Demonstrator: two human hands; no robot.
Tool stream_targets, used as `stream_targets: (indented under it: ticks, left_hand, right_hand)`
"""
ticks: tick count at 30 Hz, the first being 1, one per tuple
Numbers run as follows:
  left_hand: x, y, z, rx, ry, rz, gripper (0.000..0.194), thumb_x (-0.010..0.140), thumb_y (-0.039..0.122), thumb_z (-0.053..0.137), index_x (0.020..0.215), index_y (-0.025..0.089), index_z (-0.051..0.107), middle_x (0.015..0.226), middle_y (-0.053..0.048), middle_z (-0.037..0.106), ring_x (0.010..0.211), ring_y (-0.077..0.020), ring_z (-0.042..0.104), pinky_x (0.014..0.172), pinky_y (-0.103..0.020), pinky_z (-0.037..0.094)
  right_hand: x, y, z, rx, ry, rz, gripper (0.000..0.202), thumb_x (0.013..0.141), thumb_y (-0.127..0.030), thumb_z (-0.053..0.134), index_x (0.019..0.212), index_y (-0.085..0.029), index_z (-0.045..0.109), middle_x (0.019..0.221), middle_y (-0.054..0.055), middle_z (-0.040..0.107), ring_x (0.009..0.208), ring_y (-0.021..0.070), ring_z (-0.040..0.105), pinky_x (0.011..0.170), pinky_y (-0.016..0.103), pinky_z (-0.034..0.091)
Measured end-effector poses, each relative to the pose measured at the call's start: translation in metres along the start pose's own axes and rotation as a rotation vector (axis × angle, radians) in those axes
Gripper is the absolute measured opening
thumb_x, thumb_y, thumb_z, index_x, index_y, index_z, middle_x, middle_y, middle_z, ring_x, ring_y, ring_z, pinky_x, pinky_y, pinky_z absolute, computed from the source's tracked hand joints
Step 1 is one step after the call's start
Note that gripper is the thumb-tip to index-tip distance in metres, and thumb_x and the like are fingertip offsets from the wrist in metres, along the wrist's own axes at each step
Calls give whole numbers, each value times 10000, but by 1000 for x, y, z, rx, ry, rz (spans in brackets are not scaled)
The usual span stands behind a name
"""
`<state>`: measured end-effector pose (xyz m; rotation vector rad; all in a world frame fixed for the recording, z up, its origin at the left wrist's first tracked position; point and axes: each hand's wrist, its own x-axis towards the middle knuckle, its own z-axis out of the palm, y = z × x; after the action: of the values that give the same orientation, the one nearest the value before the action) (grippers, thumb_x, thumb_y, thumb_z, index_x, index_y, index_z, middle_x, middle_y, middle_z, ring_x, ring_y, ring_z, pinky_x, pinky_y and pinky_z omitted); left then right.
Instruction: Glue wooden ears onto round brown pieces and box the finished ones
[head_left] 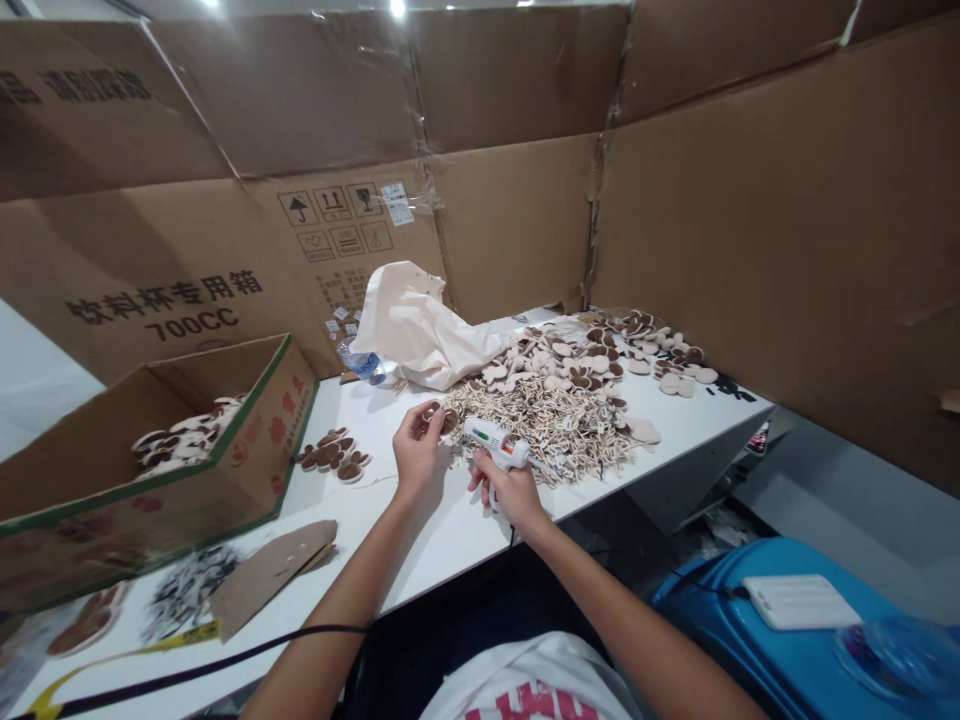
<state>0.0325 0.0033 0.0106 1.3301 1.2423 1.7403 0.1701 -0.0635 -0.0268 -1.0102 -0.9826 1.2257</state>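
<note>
Hands gluing at the white table's near edge
Left hand (417, 452) is pinching a small brown wooden piece (442, 418); right hand (508, 488) is gripping a white glue gun (496, 443), cardboard walls (787, 230) enclosing the white table (450, 530).

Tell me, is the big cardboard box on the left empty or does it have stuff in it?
It has stuff in it. The open-topped cardboard box holds a heap of brown and cream flat pieces, but they fill only part of it.

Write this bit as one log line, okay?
left hand: holds brown piece | right hand: grips glue gun, nozzle at piece | table: pile, box
</note>
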Motion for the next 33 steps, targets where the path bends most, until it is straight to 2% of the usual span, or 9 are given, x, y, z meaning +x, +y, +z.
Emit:
stream_targets:
  ticks: [13, 22, 33]
  left_hand:
    - [1, -2, -3, 50, -42, 6, 398, 837, 469, 804, 1115, 184, 791, 971, -89, 777, 830, -215, 698, 759, -330, 567]
    - [0, -1, -3, 87, -48, 32, 417, 868, 454, 770, 1151, 149, 782, 965, -91, 777, 824, -202, 682, 759, -314, 567]
    - [2, -1, -3, 82, -46, 39, 408, 852, 454, 783, 1132, 158, 785, 946, -89, 766, 806, -205, 672, 761, -327, 564]
  right_hand:
    - [2, 6, -1, -14, -25, 56, 410, 840, -551, 698, 637, -197, 651, 520, 16, 648, 358, 105, 508, 390, 226, 370]
    - [4, 9, -2, -39, -23, 98, 409, 822, -546, 691, 618, -194, 647, 504, 13, 631, 365, 108, 516, 401, 231, 370]
    - [2, 8, -2, -53, -28, 103, 407, 839, -522, 687, 592, -205, 621, 492, -1, 611, 370, 104, 515, 423, 229, 393]
